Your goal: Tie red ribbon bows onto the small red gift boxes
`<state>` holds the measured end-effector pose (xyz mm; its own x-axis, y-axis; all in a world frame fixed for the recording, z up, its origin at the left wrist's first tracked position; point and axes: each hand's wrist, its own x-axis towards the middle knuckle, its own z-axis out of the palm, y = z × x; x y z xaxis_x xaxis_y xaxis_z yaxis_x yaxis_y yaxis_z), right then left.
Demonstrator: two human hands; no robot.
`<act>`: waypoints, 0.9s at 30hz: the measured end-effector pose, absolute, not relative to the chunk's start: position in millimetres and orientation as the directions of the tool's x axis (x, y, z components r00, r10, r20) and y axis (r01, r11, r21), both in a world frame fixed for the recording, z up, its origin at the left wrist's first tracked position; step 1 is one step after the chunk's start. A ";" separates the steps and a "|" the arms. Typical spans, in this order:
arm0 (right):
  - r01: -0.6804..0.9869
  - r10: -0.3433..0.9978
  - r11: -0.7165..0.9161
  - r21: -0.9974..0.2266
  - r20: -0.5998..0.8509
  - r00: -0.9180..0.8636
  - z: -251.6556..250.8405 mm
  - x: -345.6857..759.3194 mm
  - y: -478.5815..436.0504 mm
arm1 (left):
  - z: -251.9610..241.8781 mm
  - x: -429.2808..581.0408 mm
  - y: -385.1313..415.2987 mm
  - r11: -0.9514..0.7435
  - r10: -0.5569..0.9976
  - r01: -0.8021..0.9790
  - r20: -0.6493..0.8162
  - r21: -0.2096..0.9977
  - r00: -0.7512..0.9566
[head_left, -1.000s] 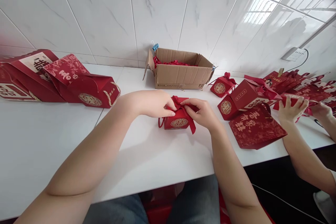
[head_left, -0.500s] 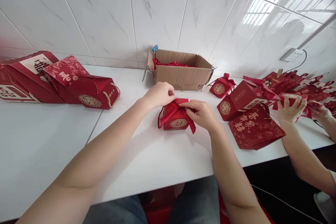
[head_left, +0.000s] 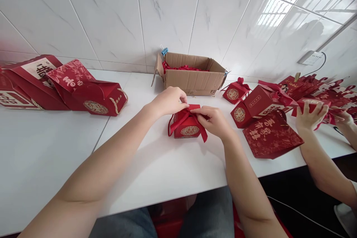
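A small red gift box point(head_left: 189, 131) with a gold round emblem stands upright on the white table in front of me. Red ribbon point(head_left: 182, 118) crosses its top, with one tail hanging down the right side and a loop at the left. From the upper left, my left hand point(head_left: 172, 100) pinches the ribbon at the top of the box. On the other side, my right hand point(head_left: 212, 119) has its thumb and bent fingers closed on the ribbon near the knot. Fingers partly hide the knot itself.
Behind the box is an open cardboard carton point(head_left: 192, 81) of red ribbons. Larger red boxes point(head_left: 103, 98) line the left; a small red box point(head_left: 236, 91) and a patterned red box point(head_left: 272, 135) stand right. A co-worker's hands point(head_left: 311, 115) handle another red box at far right.
My hands stay at the top of the box, the left one shifting only slightly. The co-worker's hands and their box have moved a little to the right.
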<state>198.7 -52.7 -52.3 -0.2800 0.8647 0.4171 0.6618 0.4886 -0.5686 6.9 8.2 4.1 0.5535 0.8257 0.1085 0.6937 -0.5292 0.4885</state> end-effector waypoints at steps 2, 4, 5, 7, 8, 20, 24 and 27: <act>0.660 0.866 0.488 -0.571 0.410 -0.286 -52.6 198.2 -53.0 | 2.8 9.4 7.5 -0.536 0.823 0.681 0.131 0.498 0.552; 0.662 0.868 0.488 -0.569 0.398 -0.298 -52.6 197.7 -53.5 | 0.6 11.6 7.7 -0.533 0.827 0.680 0.139 0.503 0.545; 0.666 0.869 0.487 -0.565 0.390 -0.305 -52.3 197.5 -53.9 | -0.6 12.5 8.0 -0.529 0.831 0.685 0.144 0.501 0.537; 0.677 0.873 0.482 -0.556 0.372 -0.316 -51.3 197.1 -54.9 | -3.4 14.0 8.9 -0.520 0.841 0.696 0.154 0.496 0.519; 0.684 0.875 0.479 -0.551 0.362 -0.321 -50.7 197.1 -55.4 | -4.8 14.6 9.4 -0.517 0.844 0.697 0.158 0.496 0.513; 0.714 0.868 0.497 -0.494 0.291 -0.403 -48.9 200.1 -57.1 | -12.2 15.1 15.4 -0.545 0.834 0.686 0.224 0.483 0.505; 0.697 0.850 0.527 -0.486 0.308 -0.427 -49.2 201.0 -56.7 | -12.6 13.9 17.5 -0.561 0.824 0.684 0.235 0.467 0.515; 0.666 0.862 0.507 -0.547 0.322 -0.392 -49.4 200.3 -57.6 | -11.2 13.3 17.2 -0.573 0.814 0.681 0.224 0.455 0.536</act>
<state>200.3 -57.6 -49.4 -0.3924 0.8617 0.3218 0.6661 0.5074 -0.5466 13.3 17.2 -11.2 0.5356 0.8143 0.2237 0.6814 -0.5732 0.4551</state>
